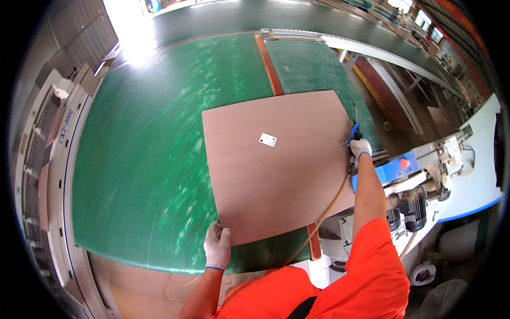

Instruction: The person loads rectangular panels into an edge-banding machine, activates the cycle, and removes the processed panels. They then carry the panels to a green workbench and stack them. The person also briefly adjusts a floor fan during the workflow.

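Observation:
A large flat brown panel (281,175) with a small white label (268,139) lies in front of me, partly over a green conveyor belt (143,159). My left hand (217,246), in a white knit glove, is closed on the panel's near left corner, with the thumb uppermost. At the right edge my right hand (360,147), also gloved, is wrapped round a blue air blow gun (355,132), whose thin nozzle points away from me. From the gun a tan hose (333,204) runs down across the panel towards my body. The fingers round the grip are partly hidden.
Right of the panel stands a machine with a red button (404,164) on a blue housing and dark motors (413,206). An orange-brown strip (270,66) crosses the belt. A long white machine frame (69,175) borders the left side, and a metal rail (366,48) lies beyond.

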A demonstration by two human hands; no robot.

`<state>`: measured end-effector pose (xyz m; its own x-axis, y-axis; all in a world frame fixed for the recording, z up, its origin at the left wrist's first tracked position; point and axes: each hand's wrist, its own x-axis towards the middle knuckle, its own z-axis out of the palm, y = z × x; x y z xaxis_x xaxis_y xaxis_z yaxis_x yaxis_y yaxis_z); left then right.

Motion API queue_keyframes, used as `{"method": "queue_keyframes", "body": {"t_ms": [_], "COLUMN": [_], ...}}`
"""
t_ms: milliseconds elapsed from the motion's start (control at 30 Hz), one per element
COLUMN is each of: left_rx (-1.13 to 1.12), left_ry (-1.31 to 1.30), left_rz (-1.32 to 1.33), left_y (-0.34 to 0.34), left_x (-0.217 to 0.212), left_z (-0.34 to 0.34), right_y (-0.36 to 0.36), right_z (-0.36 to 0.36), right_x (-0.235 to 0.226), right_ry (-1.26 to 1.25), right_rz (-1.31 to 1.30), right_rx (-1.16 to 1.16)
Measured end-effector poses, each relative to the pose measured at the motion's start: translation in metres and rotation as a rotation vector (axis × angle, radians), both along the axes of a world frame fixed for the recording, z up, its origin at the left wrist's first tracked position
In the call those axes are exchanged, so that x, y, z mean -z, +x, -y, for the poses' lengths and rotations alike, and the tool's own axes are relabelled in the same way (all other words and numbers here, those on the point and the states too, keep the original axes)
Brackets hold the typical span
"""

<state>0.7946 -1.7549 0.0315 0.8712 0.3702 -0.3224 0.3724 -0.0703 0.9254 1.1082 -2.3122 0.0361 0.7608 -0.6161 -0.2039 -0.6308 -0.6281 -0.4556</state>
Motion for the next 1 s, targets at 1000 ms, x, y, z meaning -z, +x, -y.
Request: {"method": "queue_keyframes", "body": {"t_ms": [1000], "left_rx": [-1.292], "left_ry": [0.256], "left_rz": [-0.336], "left_y": [-0.767], "left_x": [-0.045], "left_z": [-0.17], "right_y": [-0.455], "right_z": [-0.578], "right_x": [0.046], "right_ry": [0.942], "right_rz": [-0.13], "right_rx": [-0.766]}}
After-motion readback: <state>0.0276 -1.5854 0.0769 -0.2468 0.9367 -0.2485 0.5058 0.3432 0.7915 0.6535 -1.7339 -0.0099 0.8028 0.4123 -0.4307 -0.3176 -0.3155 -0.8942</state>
